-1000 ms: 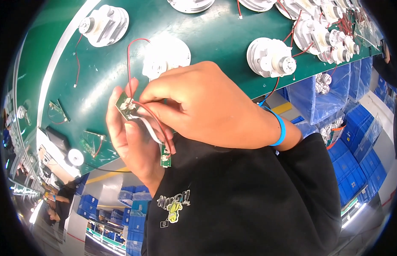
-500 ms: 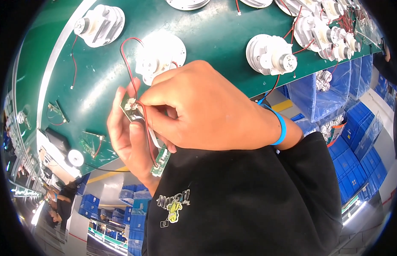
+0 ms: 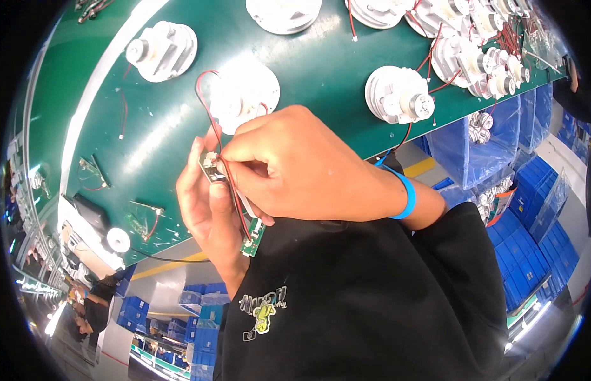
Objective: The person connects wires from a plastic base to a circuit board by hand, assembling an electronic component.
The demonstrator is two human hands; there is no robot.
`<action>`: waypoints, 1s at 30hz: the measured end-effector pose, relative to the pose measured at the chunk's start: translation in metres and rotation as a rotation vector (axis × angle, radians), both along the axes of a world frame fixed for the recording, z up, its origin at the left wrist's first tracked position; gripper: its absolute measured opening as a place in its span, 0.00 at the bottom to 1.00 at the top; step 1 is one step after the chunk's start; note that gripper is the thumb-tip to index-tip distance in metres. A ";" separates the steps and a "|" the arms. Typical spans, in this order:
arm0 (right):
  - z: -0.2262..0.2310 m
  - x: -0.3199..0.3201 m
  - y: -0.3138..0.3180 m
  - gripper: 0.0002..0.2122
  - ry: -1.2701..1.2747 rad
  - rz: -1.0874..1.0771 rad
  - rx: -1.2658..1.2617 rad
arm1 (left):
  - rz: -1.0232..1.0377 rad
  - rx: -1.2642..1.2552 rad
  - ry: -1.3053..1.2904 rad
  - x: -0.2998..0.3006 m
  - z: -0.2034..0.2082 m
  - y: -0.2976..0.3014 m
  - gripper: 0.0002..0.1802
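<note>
My left hand (image 3: 206, 213) is closed around a narrow green circuit board (image 3: 253, 240), tilted in front of my chest. The thumb presses on its face. At the board's upper end, my right hand (image 3: 302, 168) pinches the red and black wires (image 3: 210, 109) beside a small white connector socket (image 3: 212, 159). The plug itself is hidden by the fingertips. These wires loop up to a white round motor unit (image 3: 248, 86) on the table just beyond my hands. Another red wire and a white strip run along the board, partly covered by my fingers.
More white motor units (image 3: 162, 51) stand on the green table (image 3: 321, 70), with a cluster at the far right. Loose circuit boards (image 3: 147, 208) with wires lie at the left, near a white roll (image 3: 118, 239). Blue crates (image 3: 517, 254) stand below the table's right side.
The view has shifted, so the table things appear lower. My hands and the board have moved slightly right in the picture; both grips look the same.
</note>
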State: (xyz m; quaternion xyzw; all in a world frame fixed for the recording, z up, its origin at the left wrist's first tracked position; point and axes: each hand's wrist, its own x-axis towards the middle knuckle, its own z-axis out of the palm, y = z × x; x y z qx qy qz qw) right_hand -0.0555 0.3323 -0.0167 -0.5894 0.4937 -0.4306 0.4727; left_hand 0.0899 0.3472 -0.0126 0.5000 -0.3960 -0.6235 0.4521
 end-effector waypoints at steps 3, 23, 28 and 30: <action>0.003 0.007 0.003 0.06 -0.097 0.007 0.025 | -0.042 -0.061 0.042 0.016 0.000 -0.004 0.25; 0.043 -0.094 0.069 0.03 -0.029 -0.349 0.118 | 0.218 -0.537 -1.067 0.281 0.024 -0.335 0.20; 0.064 -0.145 0.071 0.06 -0.006 -0.446 0.194 | 0.382 -0.805 -1.384 0.387 0.003 -0.415 0.24; 0.072 -0.160 0.070 0.08 0.075 -0.506 0.239 | 0.474 -1.025 -1.965 0.339 -0.008 -0.427 0.24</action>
